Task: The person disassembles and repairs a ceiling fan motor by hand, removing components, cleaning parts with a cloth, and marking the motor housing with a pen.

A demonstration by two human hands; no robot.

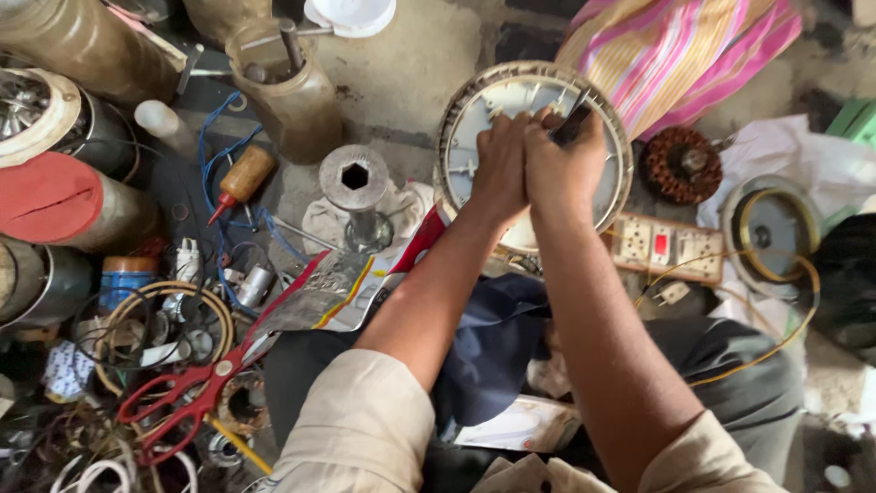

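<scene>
Item, near to far: red scissors (187, 394) on cluttered floor; left hand (500, 160) clenched against right hand (566, 164), which grips a dark tool (572, 123) over the round fan casing (465, 128); prying apparently underway, steady pressure needed next.

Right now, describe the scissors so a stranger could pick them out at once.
Start at the round white fan cover under both hands, then go down-left across the cluttered floor. Past the torn shiny wrapper lie the scissors, on coils of wire. Their bright red handles set them apart from the dull metal parts around them.
</scene>
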